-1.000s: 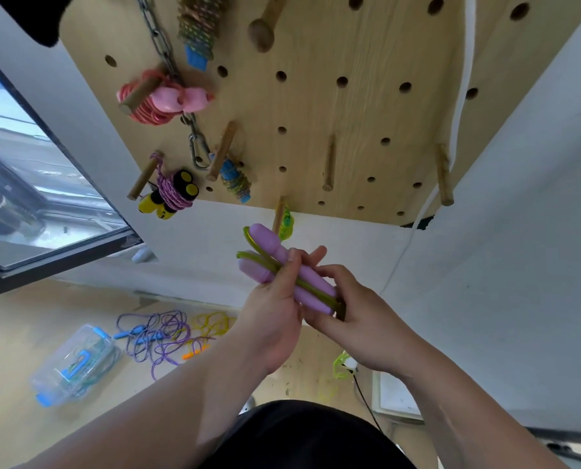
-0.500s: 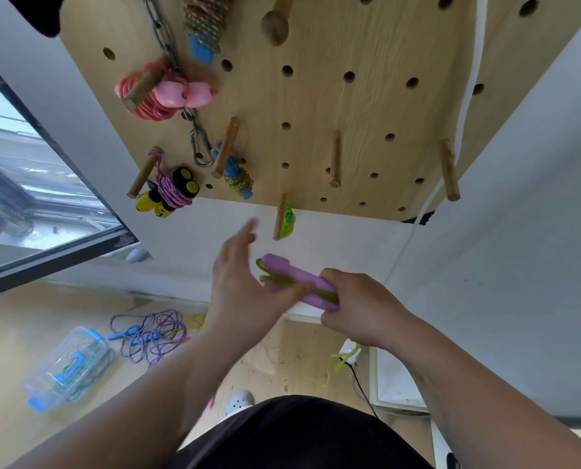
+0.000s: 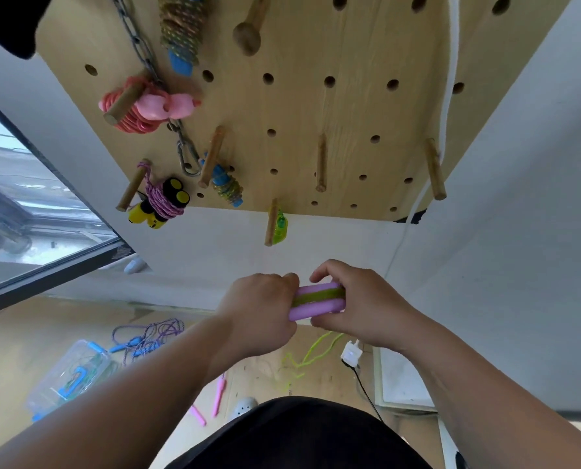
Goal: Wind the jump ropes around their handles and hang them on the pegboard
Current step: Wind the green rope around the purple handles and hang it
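Two purple jump-rope handles point(image 3: 316, 308) lie side by side with a green rope point(image 3: 319, 295) running between them. My left hand point(image 3: 262, 309) grips their left end and my right hand point(image 3: 356, 306) grips their right end, below the wooden pegboard point(image 3: 316, 106). The loose green rope tail point(image 3: 311, 355) hangs down toward the floor. On the pegboard hang a pink wound rope point(image 3: 146, 108), a yellow-and-black one wound in purple cord point(image 3: 162, 204), two blue-handled ones point(image 3: 226, 186) point(image 3: 180, 32), and a green one point(image 3: 278, 226).
Bare pegs point(image 3: 321, 164) point(image 3: 435, 169) stick out at the board's middle and right. A white cord point(image 3: 449, 79) runs down the right side. On the floor lie a tangled purple-blue rope point(image 3: 150, 336), a clear plastic box point(image 3: 67, 374), pink handles point(image 3: 219, 394) and a white charger point(image 3: 350, 353). A window point(image 3: 28, 214) is left.
The handles have dropped lower and turned level. My left hand, which was lifted open off them half a second ago, now grips their left end again.
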A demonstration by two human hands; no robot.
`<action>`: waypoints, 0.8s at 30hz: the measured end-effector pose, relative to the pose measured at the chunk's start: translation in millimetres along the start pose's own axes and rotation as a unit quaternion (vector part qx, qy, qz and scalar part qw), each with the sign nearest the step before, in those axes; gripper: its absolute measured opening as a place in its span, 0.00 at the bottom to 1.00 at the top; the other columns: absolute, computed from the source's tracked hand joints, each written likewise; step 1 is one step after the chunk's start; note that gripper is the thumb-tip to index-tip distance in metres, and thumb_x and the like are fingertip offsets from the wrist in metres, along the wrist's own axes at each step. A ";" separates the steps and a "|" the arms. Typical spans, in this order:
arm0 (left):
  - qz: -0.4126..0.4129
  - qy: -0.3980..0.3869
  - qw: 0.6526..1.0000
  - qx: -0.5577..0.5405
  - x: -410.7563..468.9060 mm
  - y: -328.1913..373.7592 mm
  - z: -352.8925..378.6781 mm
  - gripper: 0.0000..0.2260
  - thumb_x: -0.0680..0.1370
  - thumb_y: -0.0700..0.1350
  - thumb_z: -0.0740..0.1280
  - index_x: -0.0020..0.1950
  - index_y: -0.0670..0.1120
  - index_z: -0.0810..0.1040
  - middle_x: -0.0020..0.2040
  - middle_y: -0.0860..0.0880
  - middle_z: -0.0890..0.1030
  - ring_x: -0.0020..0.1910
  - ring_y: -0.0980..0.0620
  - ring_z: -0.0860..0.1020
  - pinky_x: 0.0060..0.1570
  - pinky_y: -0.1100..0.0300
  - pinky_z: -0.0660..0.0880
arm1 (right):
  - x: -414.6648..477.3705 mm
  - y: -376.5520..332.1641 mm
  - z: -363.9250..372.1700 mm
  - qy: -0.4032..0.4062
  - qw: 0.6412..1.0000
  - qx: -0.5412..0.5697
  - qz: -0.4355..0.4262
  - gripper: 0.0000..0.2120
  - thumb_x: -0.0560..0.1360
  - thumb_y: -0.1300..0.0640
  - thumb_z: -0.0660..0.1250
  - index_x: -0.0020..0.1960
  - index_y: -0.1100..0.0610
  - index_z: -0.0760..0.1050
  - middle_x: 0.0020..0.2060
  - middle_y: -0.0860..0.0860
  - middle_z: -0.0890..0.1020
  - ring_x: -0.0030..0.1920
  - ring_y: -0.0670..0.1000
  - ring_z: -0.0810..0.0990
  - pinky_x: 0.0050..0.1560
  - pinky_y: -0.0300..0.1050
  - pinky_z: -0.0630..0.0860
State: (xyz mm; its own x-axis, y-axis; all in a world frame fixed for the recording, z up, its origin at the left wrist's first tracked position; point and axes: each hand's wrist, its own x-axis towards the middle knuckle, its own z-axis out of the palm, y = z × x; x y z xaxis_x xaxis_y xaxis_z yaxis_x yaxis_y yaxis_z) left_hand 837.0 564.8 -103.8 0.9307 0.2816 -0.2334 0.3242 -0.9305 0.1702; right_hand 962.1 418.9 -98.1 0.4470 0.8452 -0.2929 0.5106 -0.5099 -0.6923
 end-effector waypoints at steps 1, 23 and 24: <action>-0.012 -0.007 1.000 0.002 2.9 0.4 -1.7 0.07 0.75 0.46 0.63 0.50 0.50 0.67 0.42 0.51 0.75 0.41 0.45 0.73 0.39 0.55 0.67 | -0.8 0.8 -2.1 -0.003 0.999 -0.038 0.003 0.28 0.69 0.44 0.77 0.64 0.41 0.68 0.44 0.42 0.79 0.43 0.45 0.78 0.44 0.43 0.76; 0.107 -0.336 0.935 -0.018 22.4 22.6 -39.8 0.12 0.74 0.43 0.70 0.38 0.51 0.66 0.36 0.52 0.69 0.33 0.54 0.68 0.33 0.58 0.64 | 30.4 47.3 -34.0 -0.033 0.895 -0.364 -0.257 0.12 0.80 0.48 0.64 0.40 0.50 0.69 0.39 0.45 0.77 0.47 0.50 0.73 0.44 0.48 0.70; 0.108 -0.344 0.933 -0.012 24.4 23.7 -41.8 0.12 0.74 0.43 0.70 0.38 0.51 0.67 0.36 0.52 0.69 0.33 0.53 0.68 0.34 0.57 0.64 | 33.1 40.4 -37.4 -0.031 0.885 -0.375 -0.274 0.12 0.80 0.48 0.63 0.39 0.49 0.67 0.38 0.45 0.76 0.45 0.49 0.70 0.44 0.47 0.66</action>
State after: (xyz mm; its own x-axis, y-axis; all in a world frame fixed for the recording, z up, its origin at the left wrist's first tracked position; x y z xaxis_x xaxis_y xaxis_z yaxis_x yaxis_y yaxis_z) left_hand 874.4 559.4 -65.4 0.6494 -0.1368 -0.7480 0.1523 -0.9403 0.3043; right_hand 1024.9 420.3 -111.1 -0.0469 0.9938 -0.1004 0.9926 0.0351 -0.1163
